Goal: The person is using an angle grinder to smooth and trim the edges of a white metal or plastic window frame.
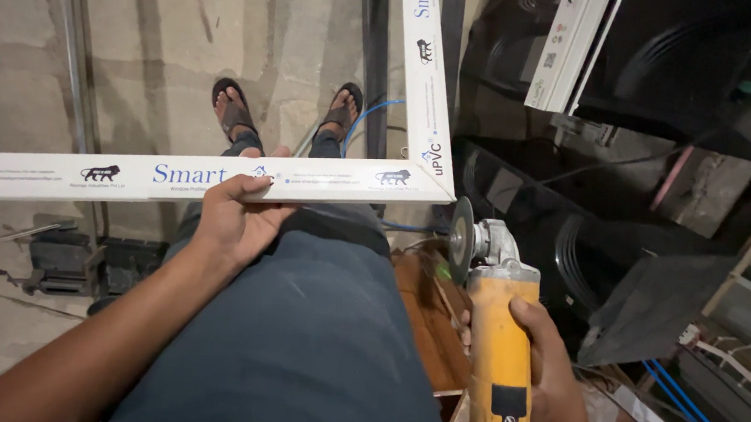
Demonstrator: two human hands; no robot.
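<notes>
Head view: left hand [240, 216] fingers curled around white window frame [178, 177]; right hand [545, 356] wrapped tight on yellow angle grinder [498, 340], disc just beside frame's corner.

The left hand [238, 220] grips the near rail of a white plastic frame [178, 177] just left of its mitred corner. The right hand [532, 347] holds a yellow angle grinder [497, 331], its disc [460, 240] just right of that corner.

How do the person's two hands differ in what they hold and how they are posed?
The left hand grips the white frame from below, fingers wrapped over its edge; the right hand clasps the yellow angle grinder around its body. The left reaches forward; the right stays lower, nearer the body. Both are bare.
</notes>
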